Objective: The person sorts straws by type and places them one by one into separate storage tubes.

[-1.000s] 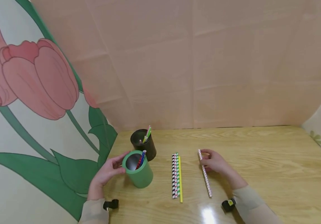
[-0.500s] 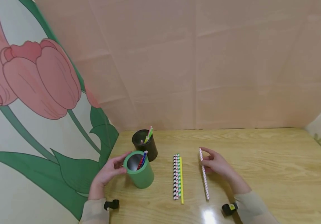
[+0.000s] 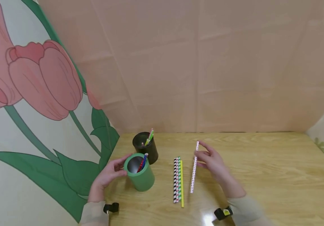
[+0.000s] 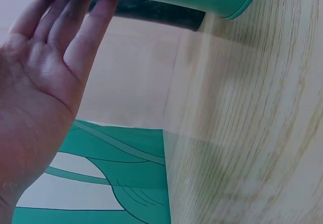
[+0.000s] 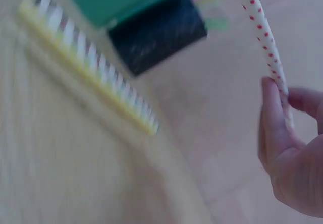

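Note:
On the left, my left hand [image 3: 108, 175] holds a green cup [image 3: 143, 180] by its side near the rim, thumb and fingers spread around it. The cup stands upright with a red and a blue patterned paper straw [image 3: 144, 159] inside. My right hand [image 3: 213, 163] pinches a white paper straw with red dots [image 5: 260, 27] between thumb and fingers; it is raised above the table and slants. Between the hands lies a row of several straws: black-striped [image 3: 175, 180], red-patterned, green-striped [image 3: 180, 182] and yellow [image 3: 182, 188].
A black cup [image 3: 148, 153] stands right behind the green one, with green, yellow and pink straws [image 3: 150, 135] poking out. The wooden table [image 3: 275, 169] meets a pinkish cloth backdrop [image 3: 235, 78] at its far edge. A tulip-painted wall [image 3: 46, 81] borders the left side.
The right hand has lifted the red-dotted straw off the table and carried it left toward the row of straws. The left hand has stayed at the green cup.

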The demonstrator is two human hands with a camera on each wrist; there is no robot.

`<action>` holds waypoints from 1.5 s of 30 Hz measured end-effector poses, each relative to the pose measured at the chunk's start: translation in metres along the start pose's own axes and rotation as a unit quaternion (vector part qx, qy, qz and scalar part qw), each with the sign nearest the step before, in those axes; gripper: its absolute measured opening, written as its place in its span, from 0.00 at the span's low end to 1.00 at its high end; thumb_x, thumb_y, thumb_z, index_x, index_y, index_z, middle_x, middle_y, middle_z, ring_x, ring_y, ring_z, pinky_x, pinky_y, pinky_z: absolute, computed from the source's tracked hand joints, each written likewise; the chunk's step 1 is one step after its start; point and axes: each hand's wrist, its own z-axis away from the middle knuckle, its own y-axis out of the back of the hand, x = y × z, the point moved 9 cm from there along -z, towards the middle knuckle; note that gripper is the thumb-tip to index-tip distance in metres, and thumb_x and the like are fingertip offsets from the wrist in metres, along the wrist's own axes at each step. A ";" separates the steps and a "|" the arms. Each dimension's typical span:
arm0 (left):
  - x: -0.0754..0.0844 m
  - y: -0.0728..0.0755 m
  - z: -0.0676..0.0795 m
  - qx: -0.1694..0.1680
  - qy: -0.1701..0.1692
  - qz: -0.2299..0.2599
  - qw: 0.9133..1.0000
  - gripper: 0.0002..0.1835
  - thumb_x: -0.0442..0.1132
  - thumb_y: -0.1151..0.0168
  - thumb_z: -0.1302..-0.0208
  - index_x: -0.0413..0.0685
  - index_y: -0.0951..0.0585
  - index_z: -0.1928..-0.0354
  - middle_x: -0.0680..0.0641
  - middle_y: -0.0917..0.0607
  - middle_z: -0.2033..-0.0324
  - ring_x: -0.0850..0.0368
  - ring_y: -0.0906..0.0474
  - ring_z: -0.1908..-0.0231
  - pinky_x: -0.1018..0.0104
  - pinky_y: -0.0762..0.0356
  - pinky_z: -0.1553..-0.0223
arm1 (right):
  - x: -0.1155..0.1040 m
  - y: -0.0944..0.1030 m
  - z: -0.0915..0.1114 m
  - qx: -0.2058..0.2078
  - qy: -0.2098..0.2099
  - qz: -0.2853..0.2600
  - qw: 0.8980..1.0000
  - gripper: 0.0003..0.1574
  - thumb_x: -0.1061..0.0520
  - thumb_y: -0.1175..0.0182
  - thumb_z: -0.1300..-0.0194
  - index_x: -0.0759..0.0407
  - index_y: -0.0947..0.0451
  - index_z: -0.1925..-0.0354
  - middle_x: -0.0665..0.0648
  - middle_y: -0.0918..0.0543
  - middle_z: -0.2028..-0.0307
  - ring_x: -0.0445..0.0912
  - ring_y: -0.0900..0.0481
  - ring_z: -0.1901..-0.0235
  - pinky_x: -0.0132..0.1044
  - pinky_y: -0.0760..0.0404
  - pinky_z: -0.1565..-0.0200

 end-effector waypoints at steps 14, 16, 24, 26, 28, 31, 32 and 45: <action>-0.007 0.000 -0.010 -0.009 -0.009 -0.004 1.000 0.39 0.30 0.31 0.27 0.31 0.37 0.20 0.45 0.30 0.22 0.61 0.28 0.29 0.68 0.28 0.32 | -0.072 -0.086 0.014 0.099 0.209 -0.151 0.961 0.39 0.69 0.37 0.24 0.48 0.33 0.23 0.57 0.15 0.58 0.49 0.12 0.59 0.46 0.09 0.56; -0.007 -0.002 -0.013 -0.010 -0.010 -0.006 1.000 0.39 0.29 0.31 0.28 0.31 0.37 0.20 0.42 0.31 0.22 0.61 0.28 0.29 0.69 0.28 0.32 | -0.081 -0.097 0.019 0.091 0.249 -0.153 0.952 0.40 0.70 0.37 0.25 0.49 0.34 0.22 0.61 0.16 0.56 0.51 0.12 0.59 0.48 0.09 0.56; -0.004 -0.003 -0.016 -0.009 -0.012 0.002 1.000 0.40 0.31 0.30 0.28 0.30 0.38 0.20 0.36 0.34 0.22 0.61 0.27 0.29 0.68 0.27 0.33 | -0.091 -0.135 0.025 0.064 0.333 -0.127 0.932 0.37 0.73 0.36 0.28 0.61 0.32 0.26 0.64 0.18 0.54 0.48 0.14 0.57 0.44 0.09 0.56; -0.005 -0.001 -0.015 -0.006 -0.013 0.004 1.000 0.40 0.31 0.30 0.28 0.30 0.38 0.20 0.37 0.33 0.22 0.62 0.27 0.29 0.69 0.27 0.33 | -0.090 -0.144 0.026 0.060 0.349 -0.111 0.928 0.32 0.73 0.35 0.28 0.67 0.30 0.30 0.65 0.17 0.54 0.48 0.14 0.56 0.43 0.09 0.57; -0.005 0.000 -0.014 -0.002 -0.013 0.005 1.000 0.40 0.31 0.29 0.28 0.29 0.37 0.20 0.38 0.32 0.22 0.62 0.27 0.29 0.69 0.27 0.33 | -0.089 -0.153 0.026 0.052 0.362 -0.096 0.926 0.28 0.71 0.33 0.29 0.70 0.28 0.34 0.70 0.17 0.54 0.49 0.14 0.56 0.42 0.09 0.56; -0.006 0.002 -0.014 0.000 -0.014 0.002 1.000 0.40 0.31 0.30 0.28 0.29 0.37 0.21 0.40 0.31 0.22 0.62 0.27 0.30 0.69 0.26 0.33 | -0.082 -0.163 0.024 0.036 0.359 -0.083 0.929 0.22 0.68 0.31 0.29 0.71 0.23 0.39 0.76 0.18 0.54 0.51 0.14 0.56 0.39 0.10 0.55; -0.006 0.002 -0.014 -0.001 -0.013 0.002 1.000 0.40 0.31 0.30 0.28 0.29 0.37 0.21 0.40 0.31 0.22 0.62 0.27 0.30 0.68 0.26 0.33 | -0.079 -0.165 0.023 0.032 0.352 -0.078 0.932 0.21 0.68 0.31 0.29 0.70 0.21 0.40 0.77 0.18 0.54 0.51 0.14 0.55 0.39 0.10 0.54; -0.005 0.002 -0.015 0.007 -0.015 -0.017 1.000 0.39 0.31 0.29 0.28 0.31 0.36 0.21 0.34 0.33 0.22 0.62 0.27 0.29 0.69 0.27 0.33 | -0.061 -0.174 0.013 0.005 0.294 -0.027 0.955 0.17 0.62 0.30 0.27 0.59 0.16 0.42 0.62 0.12 0.51 0.50 0.12 0.52 0.42 0.11 0.49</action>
